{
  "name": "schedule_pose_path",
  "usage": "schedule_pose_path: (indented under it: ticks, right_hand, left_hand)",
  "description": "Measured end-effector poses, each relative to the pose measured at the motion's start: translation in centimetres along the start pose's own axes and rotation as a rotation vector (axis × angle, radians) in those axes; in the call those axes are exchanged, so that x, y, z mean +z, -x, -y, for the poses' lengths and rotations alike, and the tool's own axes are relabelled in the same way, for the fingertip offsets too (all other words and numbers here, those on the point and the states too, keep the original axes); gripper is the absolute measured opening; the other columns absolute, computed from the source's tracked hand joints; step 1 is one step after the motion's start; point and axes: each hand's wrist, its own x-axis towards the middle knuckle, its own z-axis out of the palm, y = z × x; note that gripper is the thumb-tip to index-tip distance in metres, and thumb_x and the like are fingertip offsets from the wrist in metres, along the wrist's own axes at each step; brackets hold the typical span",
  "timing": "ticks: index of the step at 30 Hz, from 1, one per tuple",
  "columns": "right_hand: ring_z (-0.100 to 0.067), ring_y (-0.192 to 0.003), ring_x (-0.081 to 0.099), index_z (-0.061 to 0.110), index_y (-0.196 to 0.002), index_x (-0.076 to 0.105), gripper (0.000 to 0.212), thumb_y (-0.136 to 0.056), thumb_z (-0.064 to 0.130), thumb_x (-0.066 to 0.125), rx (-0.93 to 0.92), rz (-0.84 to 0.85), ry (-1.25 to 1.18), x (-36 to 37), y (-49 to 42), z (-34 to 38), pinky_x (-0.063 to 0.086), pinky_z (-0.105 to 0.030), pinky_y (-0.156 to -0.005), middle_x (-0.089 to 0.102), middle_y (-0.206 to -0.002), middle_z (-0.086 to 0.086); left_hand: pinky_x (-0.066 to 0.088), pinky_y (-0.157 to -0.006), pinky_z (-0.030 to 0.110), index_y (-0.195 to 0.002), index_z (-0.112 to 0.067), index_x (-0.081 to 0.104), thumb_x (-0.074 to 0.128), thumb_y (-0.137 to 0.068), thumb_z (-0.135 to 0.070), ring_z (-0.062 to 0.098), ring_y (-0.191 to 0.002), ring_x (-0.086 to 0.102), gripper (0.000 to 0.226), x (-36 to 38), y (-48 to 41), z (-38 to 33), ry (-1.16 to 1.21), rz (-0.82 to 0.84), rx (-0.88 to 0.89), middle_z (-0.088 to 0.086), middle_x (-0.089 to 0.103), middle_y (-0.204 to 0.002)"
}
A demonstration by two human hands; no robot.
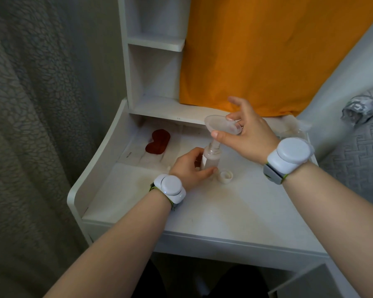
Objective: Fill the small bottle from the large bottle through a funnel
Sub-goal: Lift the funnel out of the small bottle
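**White bench point(202, 211): seating funnel point(219, 125) in small bottle point(211, 159)**

L hand point(190, 166) is gripping the small bottle upright, w/ cap point(225, 176) lying just beside. R hand point(246, 136) is pinching funnel rim, spout tilting at neck. Next: seat it straight; large bottle unseen.

A: How's my left hand point(188, 167)?
B: You've curled its fingers round the small bottle point(211, 158), wrist low.
A: And the other?
B: Your right hand point(249, 134) sits higher, thumb and fingers pinching the funnel point(221, 126), one finger lifted free.
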Motion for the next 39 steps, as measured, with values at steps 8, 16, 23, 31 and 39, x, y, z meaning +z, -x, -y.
schedule_pose_path:
  ticks: [8, 16, 23, 31, 39]
  right_hand:
    - [-0.016, -0.103, 0.055, 0.036, -0.139, 0.025, 0.085, -0.069, 0.055, 0.069, -0.021, 0.02, 0.002, -0.8, -0.5, -0.2, 0.043, -0.03, -0.086, 0.053, -0.118, 0.001]
    - [-0.016, -0.102, 0.055, 0.035, -0.14, 0.024, 0.085, -0.071, 0.053, 0.069, -0.044, 0.024, -0.006, -1.2, -0.8, 0.2, 0.045, -0.032, -0.087, 0.052, -0.119, 0.001]
    - [-0.014, -0.102, 0.053, 0.033, -0.14, 0.025, 0.082, -0.073, 0.051, 0.068, -0.037, 0.019, -0.023, -1.1, -0.5, -0.2, 0.041, -0.028, -0.084, 0.052, -0.119, 0.001]
    - [-0.01, -0.091, 0.053, 0.034, -0.136, 0.031, 0.071, -0.076, 0.049, 0.066, -0.029, -0.016, -0.018, -1.3, -0.4, -1.0, 0.038, -0.021, -0.074, 0.051, -0.115, 0.004]
    - [-0.003, -0.081, 0.05, 0.032, -0.136, 0.034, 0.07, -0.076, 0.053, 0.064, -0.019, -0.002, 0.039, -1.7, -0.1, -1.2, 0.036, -0.016, -0.066, 0.049, -0.114, 0.006]
  left_hand:
    - [0.052, -0.084, 0.039, -0.107, -0.024, 0.056, 0.075, -0.074, -0.033, 0.025, -0.091, 0.062, 0.038, -0.1, 0.0, 0.1, 0.013, 0.021, 0.005, 0.007, 0.066, -0.097]
    - [0.045, -0.072, 0.024, -0.1, -0.029, 0.053, 0.074, -0.075, -0.033, 0.018, -0.081, 0.058, 0.033, -0.2, 0.0, -0.1, -0.002, 0.028, 0.013, 0.002, 0.064, -0.091]
    - [0.044, -0.071, 0.022, -0.099, -0.03, 0.052, 0.074, -0.076, -0.031, 0.013, -0.075, 0.055, 0.032, -0.1, -0.1, 0.1, 0.023, 0.026, 0.013, -0.004, 0.061, -0.086]
    - [0.044, -0.069, 0.019, -0.101, -0.03, 0.053, 0.074, -0.076, -0.033, 0.006, -0.071, 0.054, 0.033, -0.2, 0.0, 0.2, 0.008, 0.024, 0.021, -0.013, 0.058, -0.08]
    - [0.051, -0.086, 0.045, -0.11, -0.022, 0.055, 0.074, -0.076, -0.031, 0.027, -0.092, 0.063, 0.039, -0.1, 0.1, 0.0, 0.025, 0.034, 0.006, 0.007, 0.067, -0.099]
